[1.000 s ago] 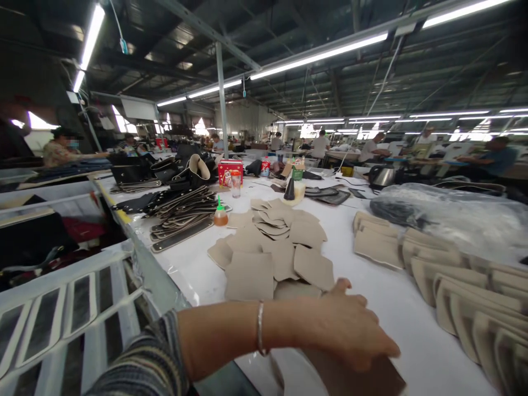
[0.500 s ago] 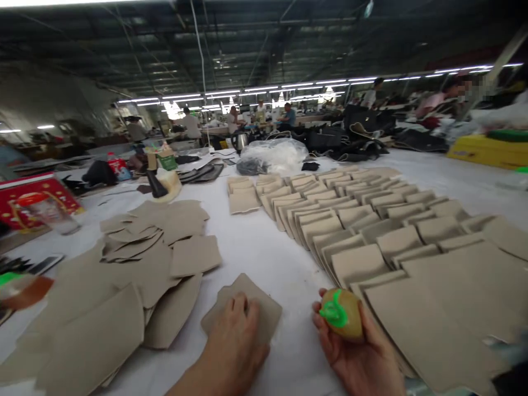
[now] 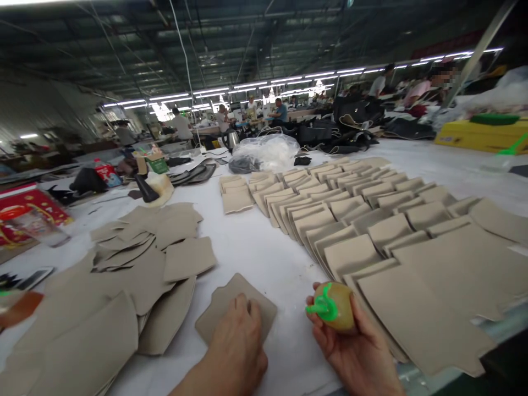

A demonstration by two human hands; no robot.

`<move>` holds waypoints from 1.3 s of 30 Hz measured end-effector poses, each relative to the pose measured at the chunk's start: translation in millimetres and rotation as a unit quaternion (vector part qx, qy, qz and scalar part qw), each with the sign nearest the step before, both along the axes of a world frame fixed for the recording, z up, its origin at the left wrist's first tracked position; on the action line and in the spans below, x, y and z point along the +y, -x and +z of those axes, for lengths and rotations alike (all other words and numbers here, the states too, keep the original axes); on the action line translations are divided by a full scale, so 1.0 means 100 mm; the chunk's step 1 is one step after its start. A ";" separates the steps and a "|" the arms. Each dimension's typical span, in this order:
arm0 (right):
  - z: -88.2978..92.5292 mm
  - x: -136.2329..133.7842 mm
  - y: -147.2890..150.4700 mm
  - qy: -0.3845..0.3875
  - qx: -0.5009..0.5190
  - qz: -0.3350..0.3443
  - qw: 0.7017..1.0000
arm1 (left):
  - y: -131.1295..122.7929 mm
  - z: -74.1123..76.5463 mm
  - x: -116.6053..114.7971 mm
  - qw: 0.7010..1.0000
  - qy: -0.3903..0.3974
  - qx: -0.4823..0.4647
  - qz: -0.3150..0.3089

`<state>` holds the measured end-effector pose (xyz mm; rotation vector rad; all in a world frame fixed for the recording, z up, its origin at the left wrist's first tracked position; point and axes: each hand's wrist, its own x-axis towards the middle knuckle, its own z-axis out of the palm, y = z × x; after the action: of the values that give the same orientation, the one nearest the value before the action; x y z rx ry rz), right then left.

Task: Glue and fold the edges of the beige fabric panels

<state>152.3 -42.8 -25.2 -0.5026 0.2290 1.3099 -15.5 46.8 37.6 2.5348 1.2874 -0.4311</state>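
A flat grey-beige piece [image 3: 225, 300], cut from what looks like leather, lies on the white table in front of me. My left hand [image 3: 239, 341] rests on it with bent fingers drawn together; their tips are partly hidden, so anything small in them cannot be made out. To the right, my right hand [image 3: 355, 346] is wrapped around a round yellowish squeeze bottle [image 3: 341, 308] with a bright green nozzle pointing left. Overlapping rows of similar cut pieces [image 3: 350, 256] spread beyond the right hand. A loose pile of pieces [image 3: 124, 275] is on the left.
At the left edge stand a clear jar with a red lid [image 3: 45, 231] and an orange-brown bottle [image 3: 18, 308]. Farther back are a plastic bag [image 3: 272, 151], black bags [image 3: 355, 115] and a yellow box [image 3: 474, 136]. Several people work in the background.
The view has shifted slightly, moving the scene left. The bottle has tipped a little so its nozzle points more to the left. My left hand stays on the piece.
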 end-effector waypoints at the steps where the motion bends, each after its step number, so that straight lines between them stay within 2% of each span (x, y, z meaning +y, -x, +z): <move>1: -0.01 -0.01 0.00 -0.007 -0.007 -0.001 1.000 | -0.05 0.01 -0.01 1.000 -0.005 0.011 0.001; 4: -0.04 -0.02 0.01 -0.036 -0.031 -0.011 0.999 | -0.14 0.00 0.02 0.999 -0.021 0.040 -0.002; 8: -0.06 -0.02 0.00 -0.071 -0.043 -0.001 0.997 | -0.05 -0.02 0.16 0.996 -0.054 0.061 -0.022; 12: -0.02 -0.01 0.01 -0.072 -0.050 0.000 0.996 | 0.13 -0.03 0.30 0.996 -0.045 -0.013 -0.071; 15: 0.07 -0.01 0.06 -0.049 -0.073 -0.018 0.996 | 0.18 -0.06 0.36 0.995 -0.048 -0.046 -0.069; 18: 0.18 0.01 0.11 -0.026 -0.139 -0.030 0.989 | 0.18 -0.08 0.40 0.996 -0.052 -0.048 -0.047; 21: 0.27 0.02 0.11 0.000 -0.255 -0.046 0.966 | 0.20 -0.10 0.45 0.993 -0.032 -0.092 -0.060; 26: 0.29 0.06 -0.01 0.034 -0.474 -0.071 0.877 | 0.29 -0.09 0.51 0.988 -0.019 -0.142 -0.053; 28: 0.27 0.07 -0.07 0.051 -0.559 -0.068 0.825 | 0.30 -0.08 0.52 0.986 -0.003 -0.153 -0.063; 31: 0.24 0.09 -0.13 0.070 -0.678 -0.043 0.731 | 0.29 -0.07 0.52 0.984 0.006 -0.162 -0.070; 35: 0.26 0.15 -0.13 0.066 -0.773 -0.026 0.630 | 0.30 -0.08 0.53 0.981 0.012 -0.184 -0.059; 39: 0.31 0.22 -0.08 0.055 -0.816 -0.027 0.574 | 0.32 -0.08 0.55 0.978 0.024 -0.197 -0.056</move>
<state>159.9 -20.8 5.7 -1.5855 -1.2418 0.3129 -47.5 101.8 29.7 2.4934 0.9778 0.0250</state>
